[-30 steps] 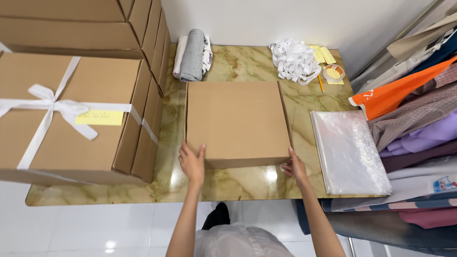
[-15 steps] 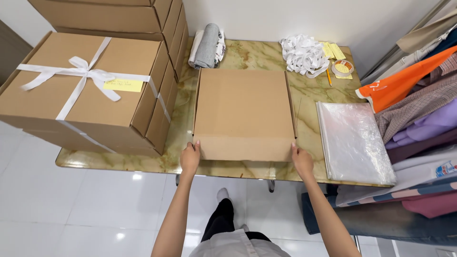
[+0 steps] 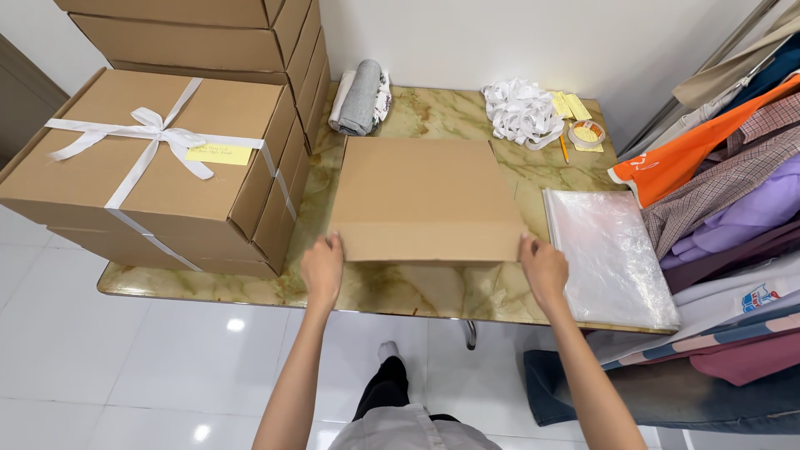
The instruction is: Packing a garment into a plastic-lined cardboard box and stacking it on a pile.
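A plain brown cardboard box (image 3: 421, 192) lies on the marble-patterned table (image 3: 417, 287), its near edge lifted toward me. My left hand (image 3: 322, 269) grips the box's near left corner. My right hand (image 3: 542, 268) grips the near right corner. Both arms reach in from below the table's front edge.
Stacked brown boxes, the top one (image 3: 154, 154) tied with white ribbon and a yellow note, fill the left. A rolled grey cloth (image 3: 360, 97), white ribbon pile (image 3: 521, 110), tape roll (image 3: 586, 132) and pencil sit at the back. Clear plastic bags (image 3: 608, 254) and folded clothes (image 3: 733, 192) lie right.
The box's near edge has risen off the table as both hands lift its front corners. I have stepped back slightly, so more floor shows.
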